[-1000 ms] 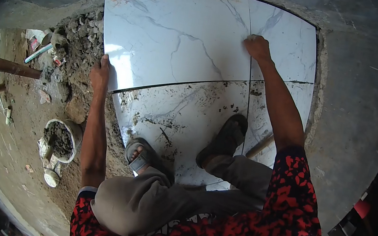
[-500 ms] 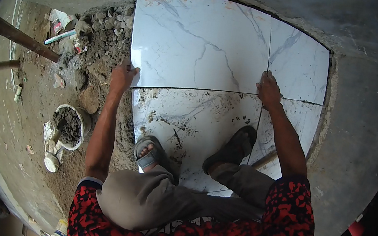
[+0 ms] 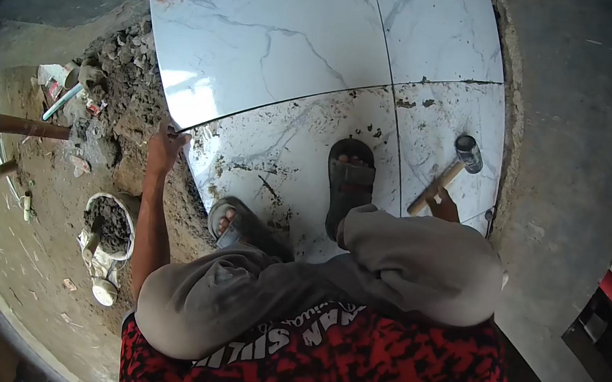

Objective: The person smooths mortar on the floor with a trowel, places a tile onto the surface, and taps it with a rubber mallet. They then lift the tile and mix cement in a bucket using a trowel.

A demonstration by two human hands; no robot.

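Note:
White marbled tiles lie on the floor; the large upper tile (image 3: 266,35) is glossy, and the lower tile (image 3: 279,155) is spotted with dirt. At the left corner where these two meet, my left hand (image 3: 164,150) touches the edge with its fingers bent and close together; whether it pinches anything is hidden. On the right, my right hand (image 3: 444,206) is closed at the wooden handle of a mallet (image 3: 446,182), partly hidden behind my knee. The mallet's dark head rests over the small dirty tile (image 3: 484,111).
Left of the tiles is rubble (image 3: 128,58), with a bucket of mortar (image 3: 109,225) farther down. Brown poles (image 3: 11,126) reach in from the left. My sandaled feet (image 3: 349,185) stand on the dirty tile. Grey concrete (image 3: 565,151) borders the right side.
My right hand has left the tile joint and moved down to the mallet handle. My left hand has shifted slightly down to the tile corner. My right foot and knee have moved, uncovering the mallet.

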